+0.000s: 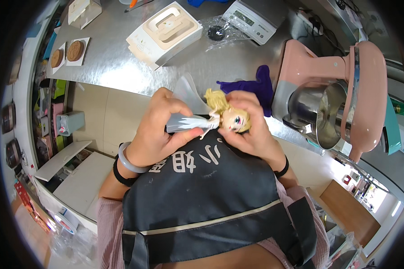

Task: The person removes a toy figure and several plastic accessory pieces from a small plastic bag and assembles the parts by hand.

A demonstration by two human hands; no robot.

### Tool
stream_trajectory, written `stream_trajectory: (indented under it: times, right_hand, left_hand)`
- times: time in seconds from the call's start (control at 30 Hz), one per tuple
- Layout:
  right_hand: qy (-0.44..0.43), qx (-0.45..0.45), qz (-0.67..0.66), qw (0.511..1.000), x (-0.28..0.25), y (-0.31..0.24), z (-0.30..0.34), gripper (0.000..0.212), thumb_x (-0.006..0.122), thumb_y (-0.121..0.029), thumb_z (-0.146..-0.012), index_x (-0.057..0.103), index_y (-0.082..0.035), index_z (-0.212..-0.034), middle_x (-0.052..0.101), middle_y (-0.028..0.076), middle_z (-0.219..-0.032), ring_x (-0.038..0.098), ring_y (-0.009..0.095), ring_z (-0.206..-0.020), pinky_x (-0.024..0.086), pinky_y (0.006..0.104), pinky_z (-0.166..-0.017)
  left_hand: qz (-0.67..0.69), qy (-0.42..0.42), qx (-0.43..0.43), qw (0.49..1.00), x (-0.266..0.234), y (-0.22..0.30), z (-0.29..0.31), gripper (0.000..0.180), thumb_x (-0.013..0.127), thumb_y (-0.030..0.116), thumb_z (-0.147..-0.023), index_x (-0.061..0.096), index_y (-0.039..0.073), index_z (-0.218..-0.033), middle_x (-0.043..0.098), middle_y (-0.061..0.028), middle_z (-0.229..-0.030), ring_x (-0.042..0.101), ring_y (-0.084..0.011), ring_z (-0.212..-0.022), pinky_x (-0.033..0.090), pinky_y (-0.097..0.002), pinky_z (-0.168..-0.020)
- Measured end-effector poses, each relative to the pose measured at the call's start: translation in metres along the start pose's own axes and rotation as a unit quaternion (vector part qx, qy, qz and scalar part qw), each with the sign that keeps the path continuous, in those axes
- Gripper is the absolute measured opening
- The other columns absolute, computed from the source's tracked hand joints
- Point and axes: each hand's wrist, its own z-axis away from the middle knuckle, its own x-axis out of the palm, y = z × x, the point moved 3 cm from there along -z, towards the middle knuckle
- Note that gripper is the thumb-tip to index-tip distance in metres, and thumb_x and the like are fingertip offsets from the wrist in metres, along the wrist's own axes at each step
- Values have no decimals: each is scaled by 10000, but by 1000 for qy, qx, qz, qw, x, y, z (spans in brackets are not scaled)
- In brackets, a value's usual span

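Held sideways in front of my apron is a doll figurine (214, 117) with yellow hair, a pale blue-and-white gown and a translucent cape. My left hand (159, 123) is closed round its skirt, thumb below and fingers above. At the other end, my right hand (251, 123) grips the doll's head, with the thumb near the chin and the fingers over the hair. The painted face points up toward me. The cape (188, 94) sticks out beyond my left fingers toward the metal table (116, 67).
On the table stand a white box with a cut-out top (166, 31), a digital scale (251, 20), crumpled clear film (222, 33) and two round cookies (75, 50) on white cards. A purple cloth (262, 87) lies beside the pink stand mixer (363, 89) with its steel bowl (312, 114).
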Motion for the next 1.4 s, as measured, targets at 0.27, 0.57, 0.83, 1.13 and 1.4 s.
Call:
stream_trajectory:
  times: [0.27, 0.57, 0.83, 1.13, 1.4]
  right_hand:
    - [30, 2, -111, 993, -8, -1, -8, 589, 670, 34, -714, 320, -39, -1182, 434, 184, -1177, 480, 261, -1105, 391, 336, -911]
    - [7, 3, -143, 990, -15, 1, -9, 543, 683, -24, -731, 361, -39, -1168, 465, 188, -1162, 489, 267, -1088, 386, 343, -905]
    - [35, 42, -251, 966, -15, 0, -10, 651, 717, -84, -727, 337, -41, -1254, 443, 178, -1236, 477, 233, -1104, 376, 343, -921]
    - [39, 97, -259, 960, -11, 6, -50, 657, 713, -117, -739, 330, -13, -1264, 494, 98, -1178, 520, 135, -913, 418, 253, -732]
    - [169, 124, -236, 949, -20, 14, -77, 396, 672, -110, -787, 501, 1, -1127, 579, 22, -967, 516, 56, -825, 413, 194, -675]
  left_hand:
    - [-13, 44, 20, 999, -5, 8, -13, 357, 760, 128, -666, 517, 59, -919, 481, -96, -808, 464, -254, -745, 383, -322, -666]
    - [-32, 38, 32, 998, -9, 17, -14, 360, 760, 109, -657, 520, 54, -920, 500, -95, -813, 469, -256, -740, 387, -325, -660]
    - [-22, 51, 49, 997, -14, 17, -15, 349, 741, 102, -684, 509, 47, -939, 512, -85, -835, 468, -229, -755, 384, -304, -676]
    - [427, 194, -26, 883, 3, -15, -45, 240, 396, 250, -941, 377, 89, -1119, 453, -89, -1120, 455, -235, -1099, 355, -392, -931]
    - [507, 206, -32, 836, 38, -21, -83, 280, 504, 116, -881, 404, 66, -1137, 462, -68, -1112, 407, -156, -1083, 285, -321, -952]
